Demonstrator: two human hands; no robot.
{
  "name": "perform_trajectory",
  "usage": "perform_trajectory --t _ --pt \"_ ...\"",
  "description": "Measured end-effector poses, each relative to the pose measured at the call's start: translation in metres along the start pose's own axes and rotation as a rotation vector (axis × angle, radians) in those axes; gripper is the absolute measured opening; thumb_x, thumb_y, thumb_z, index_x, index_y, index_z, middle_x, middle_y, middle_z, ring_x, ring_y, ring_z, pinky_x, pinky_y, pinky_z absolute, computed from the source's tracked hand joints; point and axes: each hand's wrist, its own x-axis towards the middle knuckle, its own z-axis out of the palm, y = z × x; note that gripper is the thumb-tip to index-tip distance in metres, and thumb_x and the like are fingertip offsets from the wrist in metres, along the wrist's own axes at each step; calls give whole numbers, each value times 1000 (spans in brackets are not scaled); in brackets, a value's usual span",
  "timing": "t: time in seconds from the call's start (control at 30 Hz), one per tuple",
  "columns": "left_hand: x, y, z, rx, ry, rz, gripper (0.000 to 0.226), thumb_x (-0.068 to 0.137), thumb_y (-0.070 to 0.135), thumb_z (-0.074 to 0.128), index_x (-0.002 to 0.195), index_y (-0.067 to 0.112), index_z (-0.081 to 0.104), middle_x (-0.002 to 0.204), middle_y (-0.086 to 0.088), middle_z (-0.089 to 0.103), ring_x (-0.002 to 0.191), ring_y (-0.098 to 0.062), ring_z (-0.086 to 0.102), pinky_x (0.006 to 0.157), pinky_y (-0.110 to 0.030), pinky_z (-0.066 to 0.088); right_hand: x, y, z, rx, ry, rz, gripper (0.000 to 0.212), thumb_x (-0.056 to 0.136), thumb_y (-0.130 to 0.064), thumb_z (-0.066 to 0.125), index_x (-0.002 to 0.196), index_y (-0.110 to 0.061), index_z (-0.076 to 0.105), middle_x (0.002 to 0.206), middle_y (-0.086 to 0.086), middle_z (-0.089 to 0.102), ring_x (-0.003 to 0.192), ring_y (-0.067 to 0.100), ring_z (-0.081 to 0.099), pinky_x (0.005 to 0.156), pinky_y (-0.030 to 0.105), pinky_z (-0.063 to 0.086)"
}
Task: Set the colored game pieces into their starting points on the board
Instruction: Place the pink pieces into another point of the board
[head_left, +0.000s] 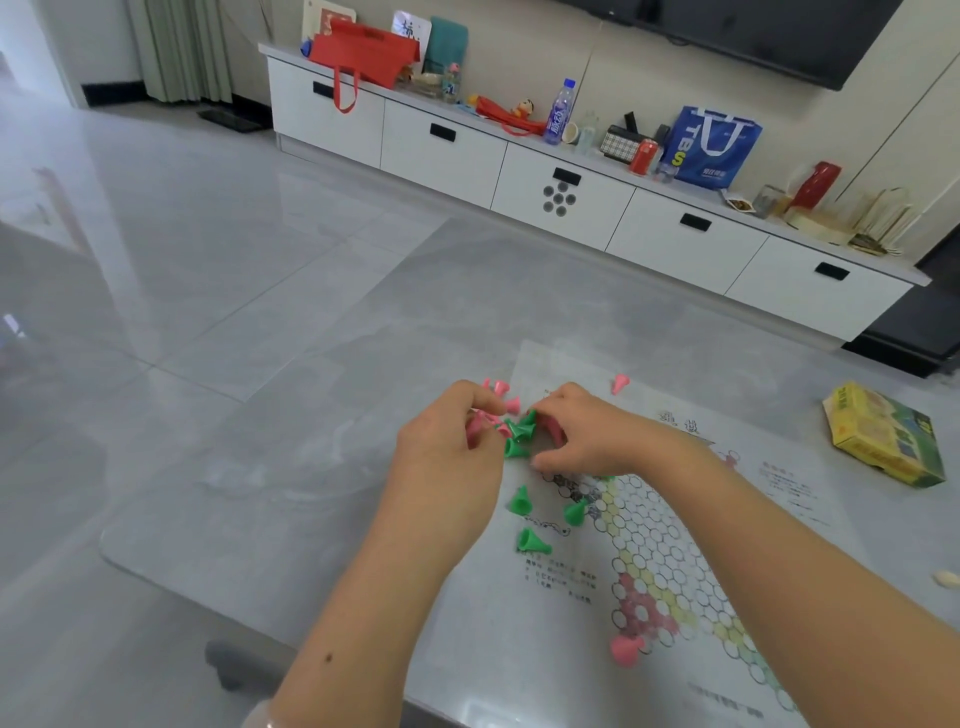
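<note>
While both hands (519, 436) pinch pieces, the pile (511, 428) lies between them.

Before you lies a grey marbled table (270, 467) with a rounded near-left corner, set on a floor of large glossy grey tiles (171, 244) that mirror pale daylight from the left. Across the room you see a long, low white cabinet (519, 171) with a grey top and dark recessed drawer handles, standing against a cream wall (519, 47). Its top carries a red bag (363, 54), a blue bag (711, 148), a plastic bottle (560, 111) and a red can (643, 157). A dark wall-mounted screen (779, 36) hangs upper right; pale green curtains (182, 47) hang upper left
</note>
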Motion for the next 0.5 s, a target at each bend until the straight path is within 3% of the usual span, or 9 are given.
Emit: perform_trajectory --t 0.07,0.13,0.3,0.43,0.5 --pt "0 -1 1 -1 0 7 33 88 0 43 75 27 55 75 18 50 59 5 50 48 1 35 1 1 6 48 97 18 29 83 -22 58 110 -16 52 102 -1 36 78 7 43 76 23 36" --pt "0 -2 1 5 3 11 34 88 0 43 73 28 55 75 16 50 59 0 49 46 -1 35 2 1 10 95 173 30 32 84 -16 57 115 -14 51 100 -2 36 75 4 44 76 20 36" --pt "1 -2 1 -11 -4 22 31 89 2 43 76 27 56 77 17 50 64 5 50 50 2 35 0 0 18 90 275 48 20 83 -11 56 102 -14 55 91 -4 38 77 9 46 62 15 34" --pt "1 -2 2 -34 -2 -3 31 89 1 43 76 26 56 85 12 56 72 4 54 54 3 36 -1 1 21 156 353 98 13 81 -7 56 89 -17 59 95 1 47 84 16 52 74 23 40" --pt "2 -5 6 -83 -1 -49 29 88 -1 43 78 22 58 102 -1 62 87 -9 61 56 -1 38 -3 3 22 229 401 138 13 80 -5 56 80 -18 59 94 2 52 81 16 52 71 22 40"
